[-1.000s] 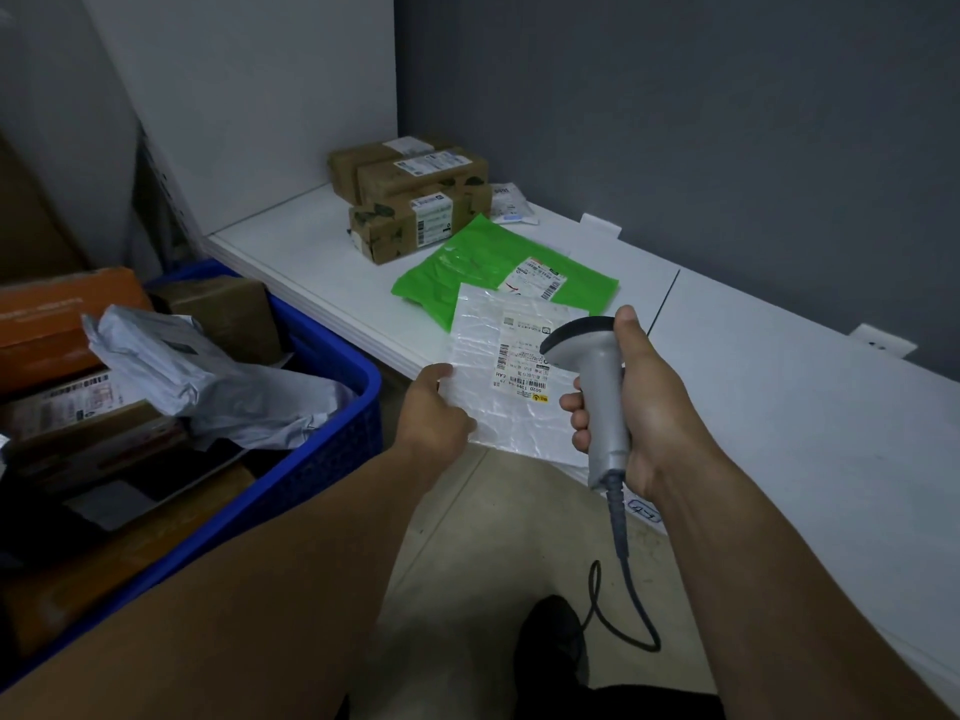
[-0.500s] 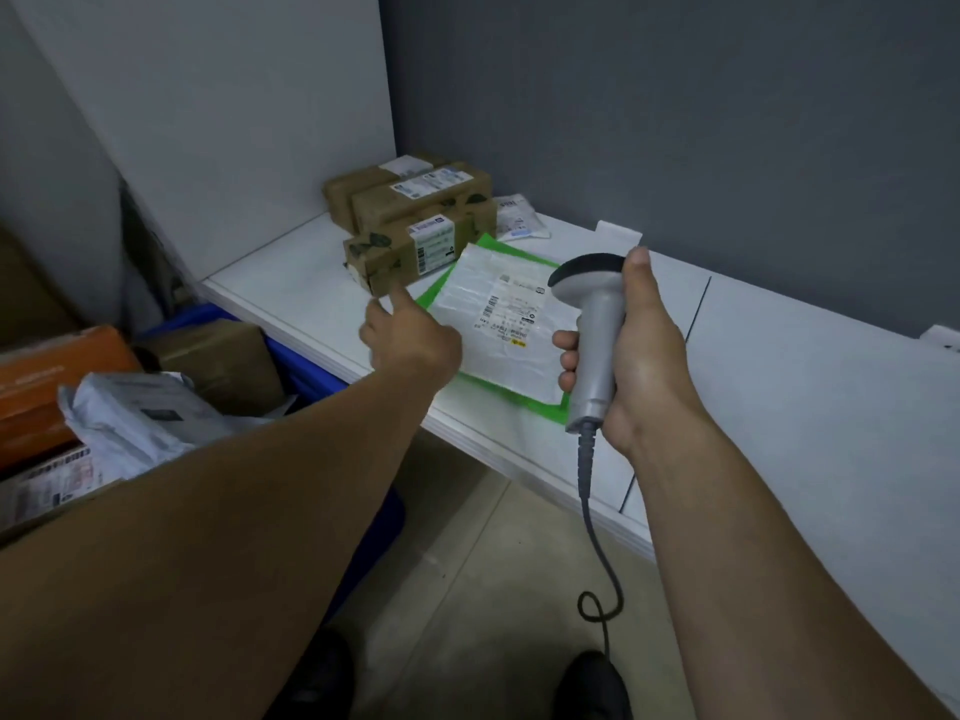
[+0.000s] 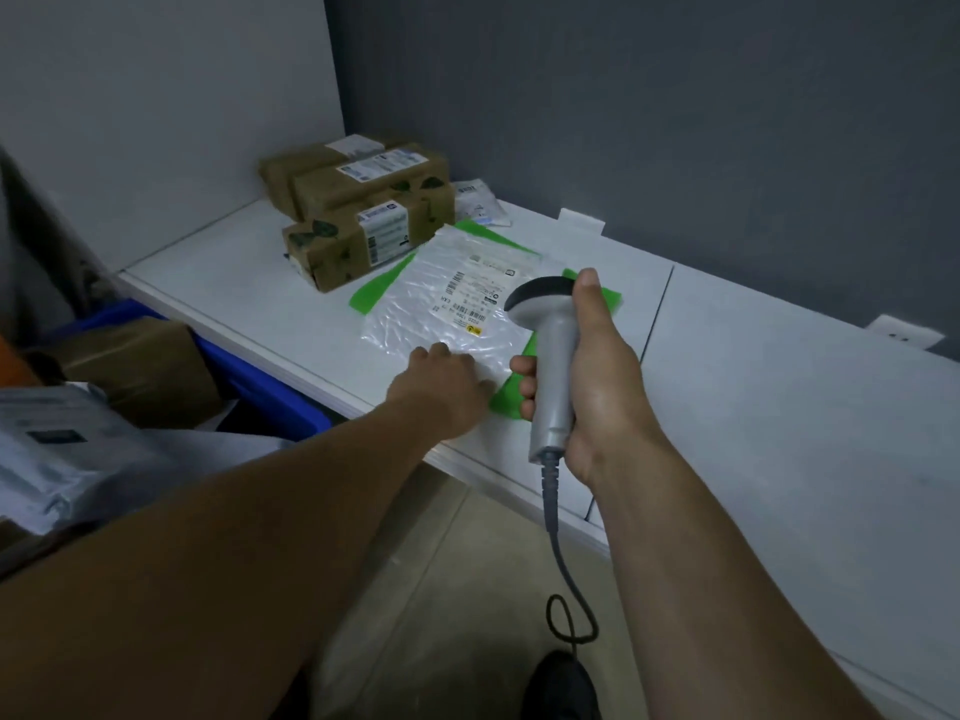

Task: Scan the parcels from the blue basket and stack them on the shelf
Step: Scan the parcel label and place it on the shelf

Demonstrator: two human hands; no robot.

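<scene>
The clear parcel [image 3: 447, 309], held up for scanning 1 second ago, is now lying on the green parcel [image 3: 379, 291] on the shelf [image 3: 234, 283]. The left hand [image 3: 441, 387] is touching its near edge, and I cannot tell its grip. The right hand [image 3: 597, 376] is wrapping its grip round the scanner [image 3: 553, 366]. 3 brown boxes [image 3: 363, 236] are crowding the corner, and the blue basket [image 3: 270, 376] is holding more.

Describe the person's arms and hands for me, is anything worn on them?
No sleeves are in view: both arms are bare to the frame edge. The left hand and right hand wear no gloves, and no watch, ring or bracelet shows.
</scene>
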